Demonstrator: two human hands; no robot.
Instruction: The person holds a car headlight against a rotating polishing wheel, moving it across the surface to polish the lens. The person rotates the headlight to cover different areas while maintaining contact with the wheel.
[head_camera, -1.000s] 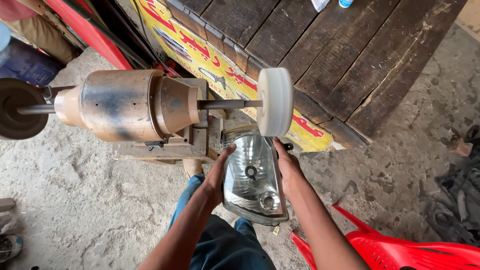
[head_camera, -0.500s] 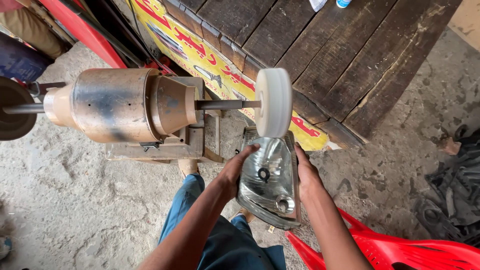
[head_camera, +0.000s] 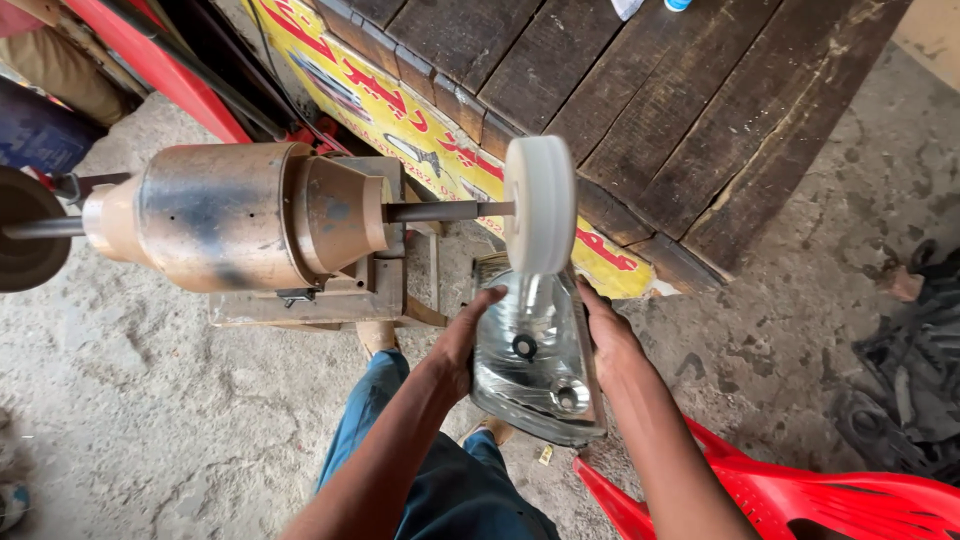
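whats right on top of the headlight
The white buffing wheel overlaps the upper end of the headlight, held by left hand and right hand. The contact point is hidden.

Beyond your grip, a platform of dark, weathered wooden planks (head_camera: 640, 90) fills the upper frame, a yellow banner with red lettering (head_camera: 420, 120) along its edge. Below and to both sides, daylight falls on a dusty, cracked concrete floor (head_camera: 130, 410), with a red plastic chair (head_camera: 800, 495) at your lower right.
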